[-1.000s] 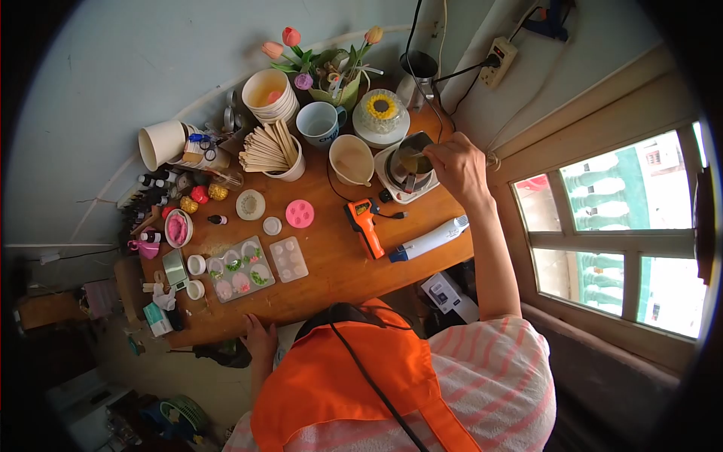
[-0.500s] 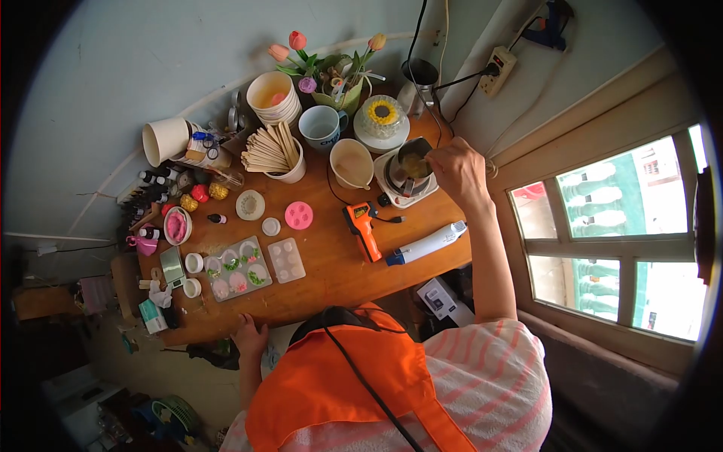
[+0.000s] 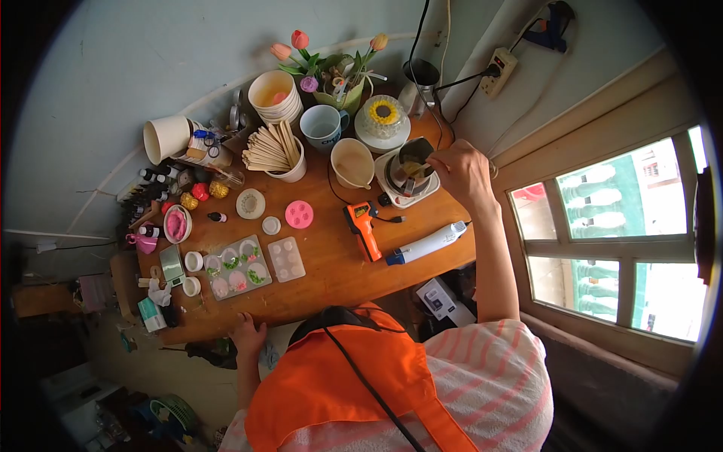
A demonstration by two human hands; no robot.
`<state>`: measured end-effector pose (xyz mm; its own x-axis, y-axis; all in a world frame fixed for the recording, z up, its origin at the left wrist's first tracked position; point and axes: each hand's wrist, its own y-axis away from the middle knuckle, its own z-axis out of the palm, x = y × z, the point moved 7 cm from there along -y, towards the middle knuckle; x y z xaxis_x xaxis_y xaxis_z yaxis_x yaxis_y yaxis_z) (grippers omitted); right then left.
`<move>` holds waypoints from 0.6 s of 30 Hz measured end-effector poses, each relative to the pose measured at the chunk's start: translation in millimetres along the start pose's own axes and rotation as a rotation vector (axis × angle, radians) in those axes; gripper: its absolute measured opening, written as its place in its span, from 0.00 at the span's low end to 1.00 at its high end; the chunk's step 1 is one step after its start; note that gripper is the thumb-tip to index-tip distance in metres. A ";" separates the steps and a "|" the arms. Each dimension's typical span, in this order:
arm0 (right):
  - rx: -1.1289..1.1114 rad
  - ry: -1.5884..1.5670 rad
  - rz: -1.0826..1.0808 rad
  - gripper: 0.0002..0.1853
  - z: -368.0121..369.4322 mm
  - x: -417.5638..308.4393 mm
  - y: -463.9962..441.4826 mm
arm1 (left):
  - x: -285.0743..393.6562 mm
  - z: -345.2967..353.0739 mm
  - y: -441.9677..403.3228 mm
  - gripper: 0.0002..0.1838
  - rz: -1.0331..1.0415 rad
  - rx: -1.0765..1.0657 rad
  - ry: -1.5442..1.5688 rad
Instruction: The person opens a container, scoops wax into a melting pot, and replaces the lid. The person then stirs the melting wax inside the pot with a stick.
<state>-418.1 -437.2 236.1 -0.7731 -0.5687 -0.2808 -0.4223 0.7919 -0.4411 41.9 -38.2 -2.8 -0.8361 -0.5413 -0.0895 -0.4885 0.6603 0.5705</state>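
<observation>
Working slowly and evenly should suit my right hand [image 3: 465,178], its fingers curled close beside the metal pot [image 3: 416,154] on the white hot plate [image 3: 407,201]; I cannot tell what they grip. Skin is best clear of hot metal. My left hand [image 3: 248,337], loosely spread, seemingly holding nothing, is by the table [image 3: 327,260] edge.

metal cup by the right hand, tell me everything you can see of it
The metal cup is grey, open-topped and steel-looking. Yellowish contents show inside; whether liquid or solid is unclear. A shiny strip on its near side may be a handle. It sits on or just over the white hot plate; tilt is hard to judge. The right grip is at its rim; whether it holds the cup or something inside is unclear.
</observation>
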 end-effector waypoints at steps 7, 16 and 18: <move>0.023 -0.013 0.081 0.03 -11.5 -1.2 -5.8 | -3.8 5.3 -4.8 0.39 0.020 0.032 -0.020; 0.030 0.108 0.022 0.02 11.9 7.6 -5.6 | -1.8 3.6 -3.6 0.40 -0.001 0.001 -0.034; -0.017 0.096 0.021 0.02 11.9 6.9 -2.4 | -1.8 4.7 -3.6 0.40 -0.003 -0.001 -0.037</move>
<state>-416.7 -445.6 225.0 -0.8233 -0.5289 -0.2061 -0.4131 0.8073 -0.4215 44.0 -37.2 -8.6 -0.8432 -0.5236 -0.1218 -0.4911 0.6580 0.5709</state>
